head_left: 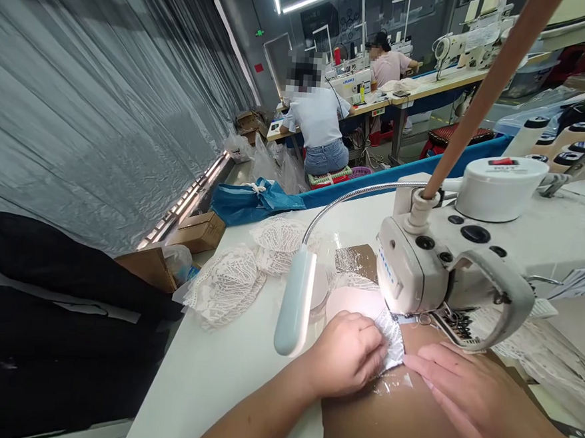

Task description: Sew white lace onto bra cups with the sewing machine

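Observation:
My left hand (350, 353) is closed on a white lace piece (393, 339), its fingers curled over the near edge. The lace lies beneath the head of a white sewing machine (412, 267), beside a pale pink rounded panel (354, 302); whether the two are joined is hidden. My right hand (466, 384) rests flat with fingers stretched out, its index fingertip at the right edge of the lace. Under both hands is a brown board (383, 425) with bits of clear tape on it. The needle area is hidden behind the machine head.
Stacked lace pieces (228, 284) lie left on the white table (200, 386). A gooseneck lamp (295, 302) hangs close to my left hand. Thread cones (528, 137) stand at right, with more lace (528, 349) below. Two people sit at machines further back.

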`<state>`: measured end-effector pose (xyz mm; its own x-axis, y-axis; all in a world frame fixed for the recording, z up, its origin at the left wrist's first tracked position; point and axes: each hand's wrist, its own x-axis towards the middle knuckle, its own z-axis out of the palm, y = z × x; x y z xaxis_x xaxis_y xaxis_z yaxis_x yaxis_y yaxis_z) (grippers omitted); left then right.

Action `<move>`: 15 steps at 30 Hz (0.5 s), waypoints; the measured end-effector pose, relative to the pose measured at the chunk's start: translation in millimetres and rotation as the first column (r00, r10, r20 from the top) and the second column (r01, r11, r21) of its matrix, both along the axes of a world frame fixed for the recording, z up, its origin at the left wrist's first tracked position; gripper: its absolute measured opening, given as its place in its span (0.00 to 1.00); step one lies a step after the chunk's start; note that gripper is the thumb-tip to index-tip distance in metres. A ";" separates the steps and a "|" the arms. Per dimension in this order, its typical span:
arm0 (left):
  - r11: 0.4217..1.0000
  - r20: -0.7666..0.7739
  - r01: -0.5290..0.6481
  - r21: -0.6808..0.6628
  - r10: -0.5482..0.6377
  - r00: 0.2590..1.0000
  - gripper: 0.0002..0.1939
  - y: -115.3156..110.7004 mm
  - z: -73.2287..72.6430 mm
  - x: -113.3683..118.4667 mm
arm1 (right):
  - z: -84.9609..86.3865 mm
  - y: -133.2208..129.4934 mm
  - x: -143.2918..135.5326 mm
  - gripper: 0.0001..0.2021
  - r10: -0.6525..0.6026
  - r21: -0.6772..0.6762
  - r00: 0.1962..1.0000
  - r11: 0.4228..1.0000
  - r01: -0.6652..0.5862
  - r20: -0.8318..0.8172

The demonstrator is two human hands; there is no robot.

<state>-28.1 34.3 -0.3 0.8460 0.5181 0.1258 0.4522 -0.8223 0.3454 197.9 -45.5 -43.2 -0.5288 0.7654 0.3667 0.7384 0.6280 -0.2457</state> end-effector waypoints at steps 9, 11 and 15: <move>0.995 0.013 0.014 -0.100 -0.013 1.000 0.11 0.9 5.0 -2.1 | 5.5 -3.9 -10.0 0.19 0.033 -0.141 0.998 0.989 -0.041 -0.060; 0.988 0.064 0.066 -0.137 -0.057 0.996 0.10 1.5 4.2 -4.5 | 7.9 -4.5 -8.9 0.21 0.051 -0.136 0.996 0.989 -0.061 -0.074; 0.980 0.079 0.138 -0.142 -0.128 0.989 0.11 3.2 1.6 -8.2 | 11.4 -6.3 -7.4 0.19 0.044 -0.122 0.998 0.991 -0.049 -0.045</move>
<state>-36.3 37.5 1.2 0.9007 0.4183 0.1175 0.3128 -0.8119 0.4929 190.5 -51.8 -31.8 -0.5508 0.7811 0.2940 0.6966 0.6243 -0.3535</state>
